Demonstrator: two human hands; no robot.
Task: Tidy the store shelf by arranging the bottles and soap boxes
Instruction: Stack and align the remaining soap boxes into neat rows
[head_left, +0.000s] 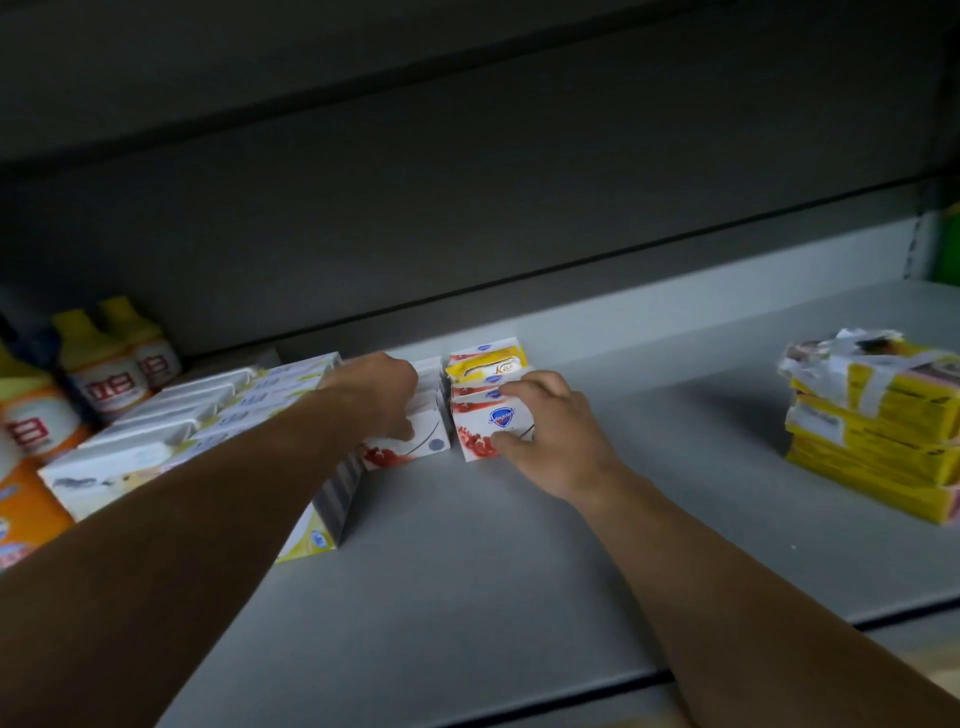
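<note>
Left hand (382, 392) grips a white soap box (415, 441); right hand (545, 426) grips the adjacent red-patterned soap box (491, 428). Bottles (98, 374) stand left, a yellow packet stack (878, 431) right, on the shelf (519, 545).

Two bare forearms reach in from the bottom edge, no sleeves in view. The left hand (382, 392) and right hand (550, 436) wear no gloves, rings or watch.
</note>
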